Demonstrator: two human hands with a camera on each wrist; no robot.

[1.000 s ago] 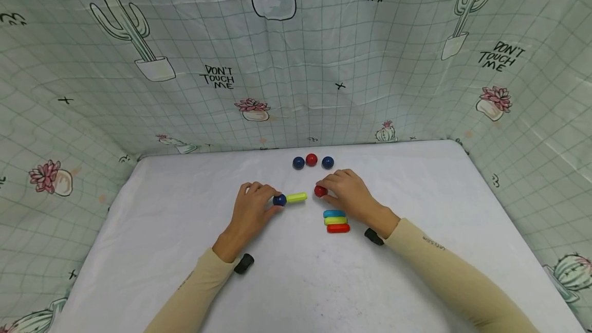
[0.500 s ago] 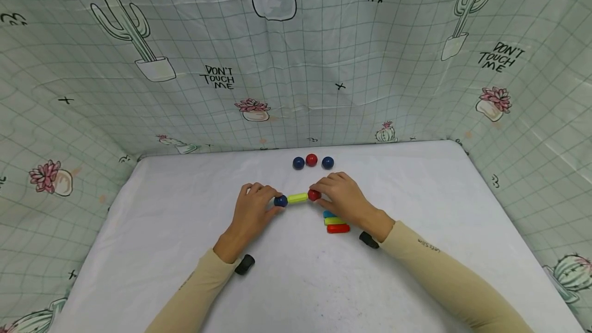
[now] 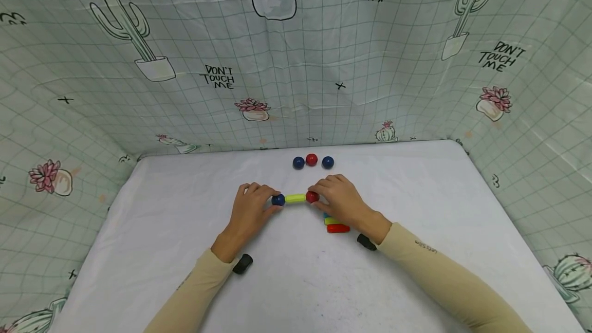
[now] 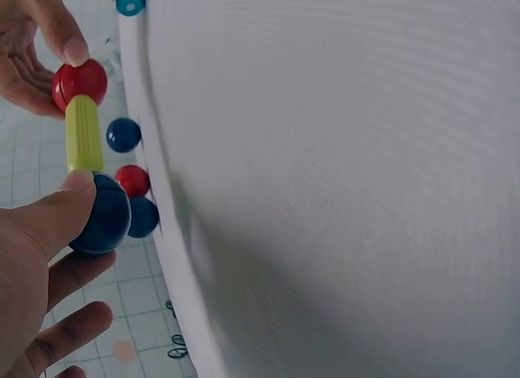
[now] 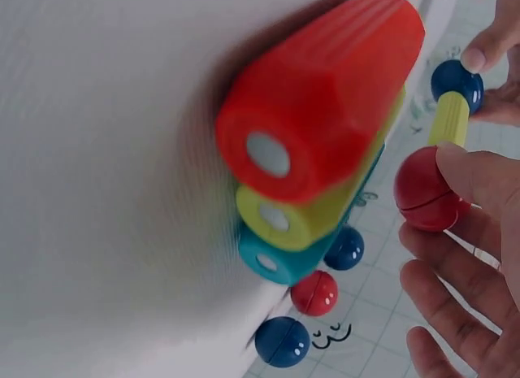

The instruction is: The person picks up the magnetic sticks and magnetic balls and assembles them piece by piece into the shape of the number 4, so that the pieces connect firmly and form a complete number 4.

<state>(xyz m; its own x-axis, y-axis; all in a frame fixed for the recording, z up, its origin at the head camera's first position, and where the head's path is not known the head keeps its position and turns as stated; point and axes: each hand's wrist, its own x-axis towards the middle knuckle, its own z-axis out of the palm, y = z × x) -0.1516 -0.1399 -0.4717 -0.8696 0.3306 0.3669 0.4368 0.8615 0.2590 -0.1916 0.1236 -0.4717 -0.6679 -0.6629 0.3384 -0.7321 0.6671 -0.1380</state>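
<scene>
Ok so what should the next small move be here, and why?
Probably ease the right hand off its red ball: the yellow stick meets that ball and the blue ball pinched by the left hand, and a loose red stick lies close by.

Lime rod (image 3: 295, 198), navy ball (image 3: 278, 200), red ball (image 3: 312, 197), green-gridded cactus-print cloth (image 3: 296, 66)

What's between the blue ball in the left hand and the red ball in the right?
A ribbed yellow-green stick lies between them, one end meeting the held blue ball, the other the held red ball; all three views show it.
</scene>
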